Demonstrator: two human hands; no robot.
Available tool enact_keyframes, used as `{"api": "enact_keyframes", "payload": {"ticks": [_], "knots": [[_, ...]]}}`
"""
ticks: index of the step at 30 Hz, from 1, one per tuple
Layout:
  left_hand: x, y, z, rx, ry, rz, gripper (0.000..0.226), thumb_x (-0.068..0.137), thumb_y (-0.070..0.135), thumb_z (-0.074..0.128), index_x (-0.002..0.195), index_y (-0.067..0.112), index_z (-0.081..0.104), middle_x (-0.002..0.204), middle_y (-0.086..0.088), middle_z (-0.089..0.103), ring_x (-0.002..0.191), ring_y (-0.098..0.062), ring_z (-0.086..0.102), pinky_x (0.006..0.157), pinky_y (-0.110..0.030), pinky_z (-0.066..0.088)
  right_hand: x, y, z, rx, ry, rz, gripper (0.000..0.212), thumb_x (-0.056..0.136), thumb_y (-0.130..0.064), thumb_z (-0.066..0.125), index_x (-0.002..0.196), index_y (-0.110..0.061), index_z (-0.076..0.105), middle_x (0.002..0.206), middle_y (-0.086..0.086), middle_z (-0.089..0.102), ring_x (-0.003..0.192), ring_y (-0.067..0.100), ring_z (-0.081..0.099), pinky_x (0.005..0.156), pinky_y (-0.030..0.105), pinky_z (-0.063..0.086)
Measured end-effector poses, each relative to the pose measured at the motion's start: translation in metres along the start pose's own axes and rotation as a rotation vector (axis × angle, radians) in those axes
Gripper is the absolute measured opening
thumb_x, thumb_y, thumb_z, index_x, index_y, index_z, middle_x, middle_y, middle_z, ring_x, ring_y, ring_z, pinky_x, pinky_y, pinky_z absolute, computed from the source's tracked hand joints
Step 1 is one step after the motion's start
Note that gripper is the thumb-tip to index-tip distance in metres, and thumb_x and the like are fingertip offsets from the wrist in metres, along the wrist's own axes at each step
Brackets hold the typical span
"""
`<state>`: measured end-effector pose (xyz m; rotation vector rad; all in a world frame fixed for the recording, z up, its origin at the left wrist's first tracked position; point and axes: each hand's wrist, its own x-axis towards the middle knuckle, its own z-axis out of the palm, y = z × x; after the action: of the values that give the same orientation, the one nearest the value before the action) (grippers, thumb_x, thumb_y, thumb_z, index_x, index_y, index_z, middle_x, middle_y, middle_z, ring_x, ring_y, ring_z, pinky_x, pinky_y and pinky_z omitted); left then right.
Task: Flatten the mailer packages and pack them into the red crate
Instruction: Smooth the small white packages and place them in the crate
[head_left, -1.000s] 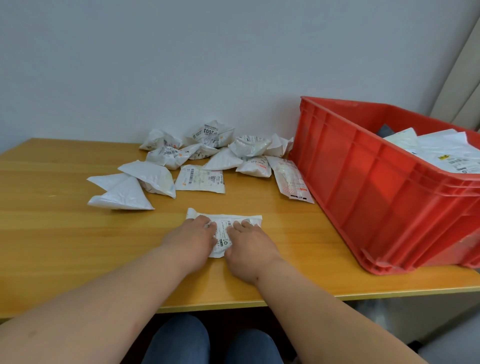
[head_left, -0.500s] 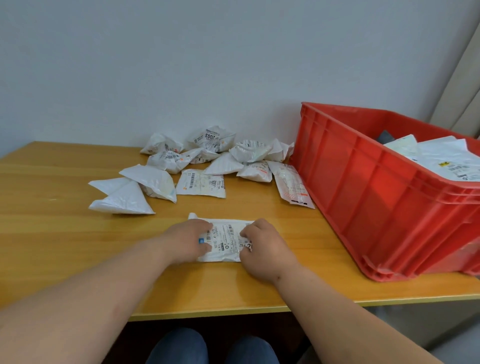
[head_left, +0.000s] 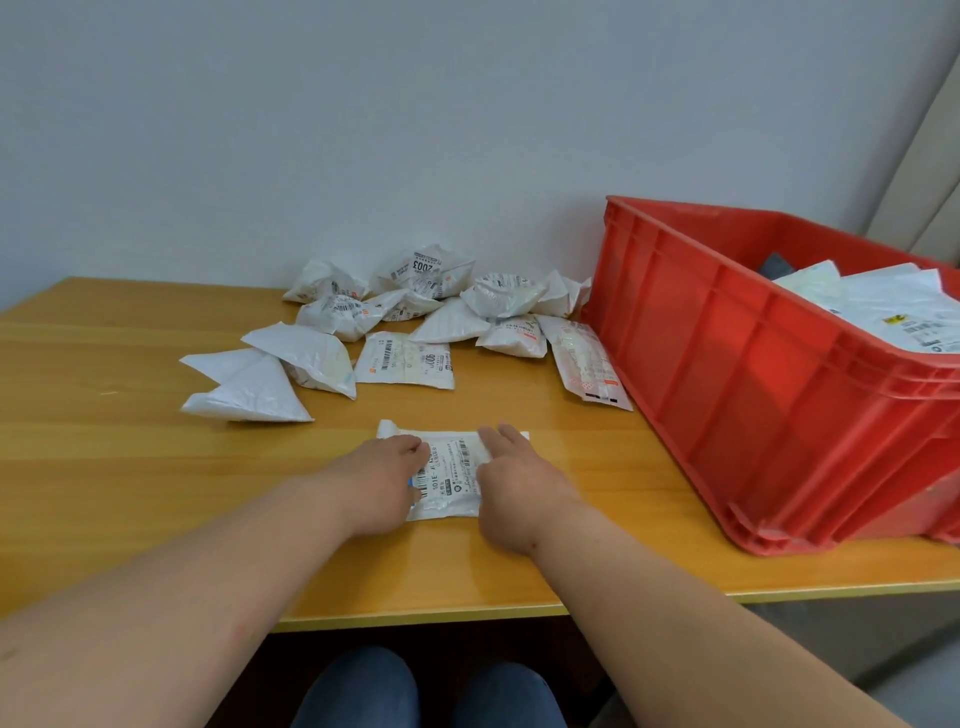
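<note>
Pressing one mailer flat, many still to go

Right of the hands, the red crate (head_left: 727, 374) already holds flattened mailers; beyond them a pile of crumpled mailers (head_left: 415, 322) waits on the surface (head_left: 130, 467). Left hand (head_left: 382, 480) and right hand (head_left: 514, 488), fingers extended, press the mailer (head_left: 452, 478) between them.

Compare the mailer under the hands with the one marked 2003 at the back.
The near mailer lies flat under both hands; the 2003 mailer is puffed and crumpled. The near one sits alone by the table edge; the 2003 one is in the pile by the wall. Both are white with printed labels.
</note>
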<state>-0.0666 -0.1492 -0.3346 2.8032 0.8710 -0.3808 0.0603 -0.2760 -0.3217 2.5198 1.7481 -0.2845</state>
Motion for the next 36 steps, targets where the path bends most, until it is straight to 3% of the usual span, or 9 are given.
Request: {"api": "enact_keyframes", "payload": {"ticks": [3,7,12,16,20,24,26,29,36], "knots": [[-0.008,-0.002,0.004,-0.004,-0.043,-0.055,0.06,0.106,0.04,0.028,0.156,0.033,-0.005,0.164,0.0,-0.01,0.151,-0.022,-0.005,0.122,-0.037,0.008,-0.002,0.008,0.003,0.094,-0.06,0.066,0.038,0.097,-0.018,0.042,0.133,-0.019,0.057,0.166,0.009,0.002,0.152,0.027,0.009,0.115,0.042,0.033],[-0.01,-0.004,0.002,-0.048,-0.076,-0.08,0.06,0.105,0.042,0.028,0.154,0.039,-0.006,0.164,0.002,-0.009,0.151,-0.02,-0.003,0.122,-0.04,0.012,-0.003,0.01,0.004,0.089,-0.009,0.079,0.043,0.093,-0.02,0.043,0.135,-0.026,0.048,0.145,0.004,0.041,0.126,0.026,0.047,0.095,0.04,0.048],[-0.01,-0.007,-0.002,0.017,-0.02,-0.079,0.059,0.104,0.043,0.03,0.154,0.043,-0.002,0.165,0.004,-0.003,0.151,-0.02,0.005,0.121,-0.043,0.015,-0.003,0.008,-0.006,0.002,-0.002,0.072,0.042,0.092,-0.028,0.045,0.134,-0.029,0.043,0.118,0.003,0.056,0.111,0.026,0.049,0.086,0.038,0.045],[-0.011,-0.008,-0.002,0.138,0.229,-0.104,0.067,0.097,0.021,0.045,0.152,0.045,0.017,0.156,0.002,0.021,0.142,-0.022,0.021,0.115,-0.04,0.023,-0.01,0.006,-0.019,-0.066,-0.019,0.042,0.051,0.092,-0.054,0.045,0.139,-0.033,0.042,0.111,0.001,0.062,0.107,0.025,0.056,0.089,0.04,0.037],[-0.003,-0.006,-0.001,-0.004,0.251,-0.109,0.059,0.096,0.018,0.048,0.148,0.042,0.033,0.146,0.006,0.038,0.131,-0.018,0.039,0.104,-0.033,0.04,-0.013,-0.003,-0.015,-0.044,0.027,-0.005,0.047,0.092,-0.061,0.046,0.124,-0.026,0.053,0.108,-0.001,0.061,0.102,0.022,0.056,0.092,0.04,0.036],[0.004,-0.002,-0.004,-0.127,0.191,-0.081,0.049,0.103,0.044,0.034,0.151,0.034,0.031,0.158,0.008,0.03,0.141,-0.017,0.034,0.11,-0.04,0.035,0.006,-0.003,-0.009,0.163,0.137,-0.053,0.041,0.093,-0.043,0.051,0.128,-0.021,0.052,0.131,0.001,0.049,0.124,0.023,0.044,0.102,0.04,0.039],[0.005,-0.001,-0.003,-0.075,0.109,-0.056,0.063,0.099,0.06,0.029,0.155,0.032,0.018,0.162,0.012,0.018,0.146,-0.015,0.024,0.114,-0.042,0.029,0.017,-0.001,-0.01,0.246,0.052,-0.077,0.06,0.095,-0.037,0.05,0.15,-0.02,0.034,0.159,0.0,0.027,0.146,0.022,0.024,0.117,0.041,0.028],[0.006,-0.005,-0.005,-0.033,-0.002,-0.019,0.083,0.09,0.075,0.025,0.157,0.032,0.001,0.163,0.015,-0.001,0.15,-0.009,0.007,0.119,-0.046,0.015,0.03,0.004,-0.009,0.17,-0.06,-0.085,0.071,0.099,-0.042,0.042,0.159,-0.018,0.012,0.167,0.0,0.002,0.153,0.019,0.004,0.123,0.04,0.013],[0.005,-0.007,-0.008,0.044,-0.177,0.024,0.12,0.071,0.089,0.042,0.152,0.027,-0.021,0.16,0.014,-0.024,0.149,-0.008,-0.013,0.12,-0.045,0.002,0.033,0.009,0.022,0.097,0.024,-0.096,0.074,0.091,-0.048,0.018,0.159,-0.02,0.01,0.166,0.001,0.009,0.152,0.015,0.007,0.123,0.045,0.008]]}}
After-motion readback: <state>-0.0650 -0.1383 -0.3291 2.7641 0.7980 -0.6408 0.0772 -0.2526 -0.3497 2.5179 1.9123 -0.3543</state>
